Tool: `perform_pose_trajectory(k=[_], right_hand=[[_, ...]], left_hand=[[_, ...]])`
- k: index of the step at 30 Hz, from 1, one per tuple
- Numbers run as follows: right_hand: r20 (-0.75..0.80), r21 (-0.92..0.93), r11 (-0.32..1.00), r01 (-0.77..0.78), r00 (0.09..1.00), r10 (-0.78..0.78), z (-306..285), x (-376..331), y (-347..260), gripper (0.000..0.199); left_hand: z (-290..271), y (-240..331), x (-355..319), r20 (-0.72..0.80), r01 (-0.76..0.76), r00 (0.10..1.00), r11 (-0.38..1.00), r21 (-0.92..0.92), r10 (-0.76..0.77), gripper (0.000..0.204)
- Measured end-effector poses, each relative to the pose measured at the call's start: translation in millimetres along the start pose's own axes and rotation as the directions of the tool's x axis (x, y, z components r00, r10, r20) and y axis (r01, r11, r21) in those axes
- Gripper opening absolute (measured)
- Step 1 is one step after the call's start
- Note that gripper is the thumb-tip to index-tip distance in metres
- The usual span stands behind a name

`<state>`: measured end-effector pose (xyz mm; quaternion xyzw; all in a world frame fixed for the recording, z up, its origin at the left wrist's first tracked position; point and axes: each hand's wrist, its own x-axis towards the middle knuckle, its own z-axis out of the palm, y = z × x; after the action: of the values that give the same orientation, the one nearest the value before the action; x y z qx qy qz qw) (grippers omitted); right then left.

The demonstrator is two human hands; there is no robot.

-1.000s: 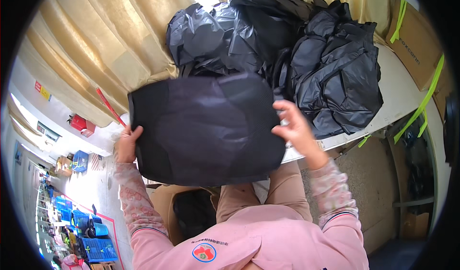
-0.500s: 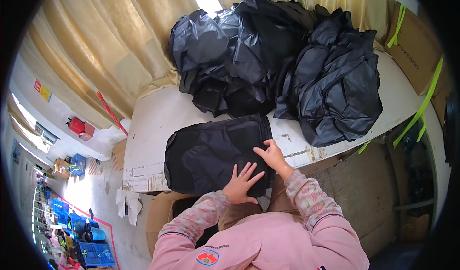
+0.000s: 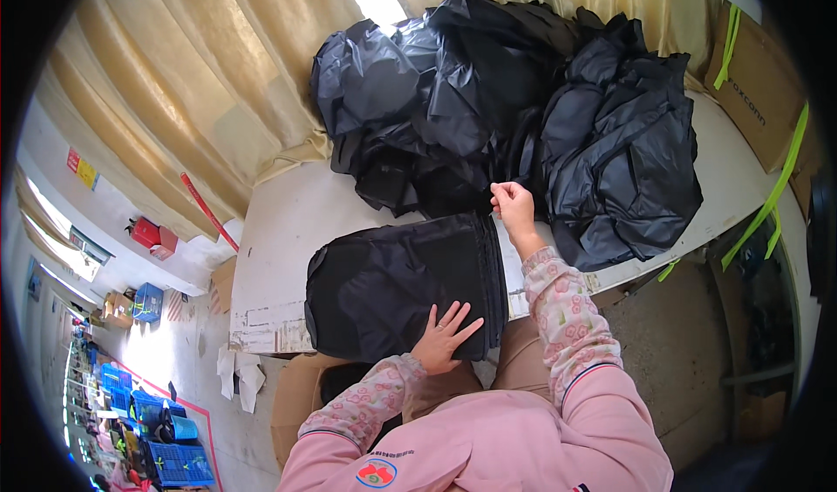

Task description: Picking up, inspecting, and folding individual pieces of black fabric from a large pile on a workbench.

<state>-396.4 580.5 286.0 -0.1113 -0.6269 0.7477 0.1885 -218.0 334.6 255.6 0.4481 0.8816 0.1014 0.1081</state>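
A flat stack of black fabric pieces lies at the near edge of the table, its layers showing along the right side. My left hand rests on the stack's near right part with fingers spread. Beyond the stack's far right corner is my right hand, its thumb and fingers pinched together; whether something thin is between them is hidden. Just past it sits a large crumpled heap of black sheet material. A second crumpled black bundle lies to the right of that hand.
The white table has a worn, chipped front edge. Behind it hang yellowish curtains. A cardboard box with bright green straps stands at the right. Below the table's front is an open carton. Blue crates stand on the floor far left.
My right hand has moved away from the stack's right edge, farther out toward the crumpled heap, and its fingers have drawn together. My left hand stays spread on the stack.
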Motion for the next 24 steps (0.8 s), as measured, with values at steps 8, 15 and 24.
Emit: perform_pose_trajectory(k=[8,15,24], right_hand=[[0.319,-0.576,0.803,0.153,0.947,0.049,11.2,-12.6,46.6,0.03],[0.097,-0.34,0.934,0.106,0.992,-0.077,6.8,27.4,30.0,0.029],[-0.057,-0.483,0.864,0.145,0.979,-0.197,4.3,34.7,65.0,0.028]], left_hand=[[6.5,-5.9,-0.8,-0.027,-0.021,0.999,1.0,-0.011,0.021,0.109],[4.1,-5.2,-3.5,-0.001,-0.016,1.0,1.0,-0.015,0.016,0.106],[7.8,0.8,4.6,0.005,-0.034,0.999,0.999,-0.02,0.034,0.105]])
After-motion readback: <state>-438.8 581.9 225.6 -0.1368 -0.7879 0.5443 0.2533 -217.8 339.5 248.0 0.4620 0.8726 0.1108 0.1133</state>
